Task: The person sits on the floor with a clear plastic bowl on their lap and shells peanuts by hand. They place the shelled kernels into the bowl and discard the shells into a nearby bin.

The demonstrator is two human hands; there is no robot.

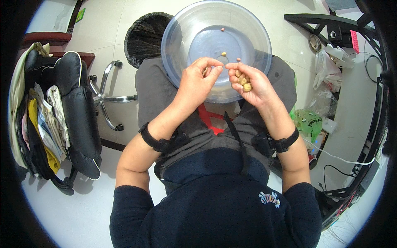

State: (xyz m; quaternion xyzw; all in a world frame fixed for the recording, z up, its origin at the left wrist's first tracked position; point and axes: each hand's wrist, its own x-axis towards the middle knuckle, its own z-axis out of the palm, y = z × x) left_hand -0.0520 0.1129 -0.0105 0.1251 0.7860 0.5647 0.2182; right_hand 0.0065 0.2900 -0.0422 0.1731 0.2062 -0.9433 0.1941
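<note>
Over the near half of a large clear plastic basin (172,34), my two hands meet almost fingertip to fingertip. My right hand (252,80) cups several unshelled peanuts (243,81) against its palm, with thumb and index finger pointing at the other hand. My left hand (201,76) has its thumb and fingers drawn together; a small brownish piece, apparently peanut shell (204,71), shows between them, mostly hidden. On the basin's bottom lie a reddish peanut kernel (222,29), a yellowish peanut (223,54) and another reddish kernel (238,59).
A black-bagged bin (144,40) stands left of the basin, partly behind it. Further left are a chrome chair base (114,99) and a black chair (79,121) with clothes (46,124). A black-framed desk (366,124), plastic bags (310,122) and cables (341,159) line the right.
</note>
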